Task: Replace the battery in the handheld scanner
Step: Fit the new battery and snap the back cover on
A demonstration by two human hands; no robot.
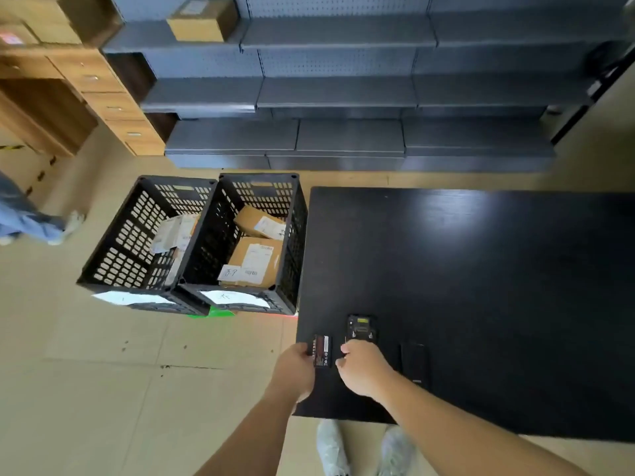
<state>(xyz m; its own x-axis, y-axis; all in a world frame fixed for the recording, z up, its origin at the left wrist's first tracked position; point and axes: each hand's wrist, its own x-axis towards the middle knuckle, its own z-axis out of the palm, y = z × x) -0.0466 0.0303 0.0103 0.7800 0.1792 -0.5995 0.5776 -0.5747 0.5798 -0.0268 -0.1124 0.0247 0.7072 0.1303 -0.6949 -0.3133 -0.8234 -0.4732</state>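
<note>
Stockroom, grey shelving, crates of labelled parcels

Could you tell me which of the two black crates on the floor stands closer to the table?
The right-hand crate, the one holding brown cardboard parcels, stands right beside the black table; the left-hand crate sits on its far side.

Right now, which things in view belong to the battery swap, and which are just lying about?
Part of the job:
- battery, held in the left hand
- scanner, back opened, lying on the black table at the right hand
- flat black piece beside it, perhaps the cover

Lying about:
- two black crates holding parcels
- grey shelving
- wooden drawers
</note>
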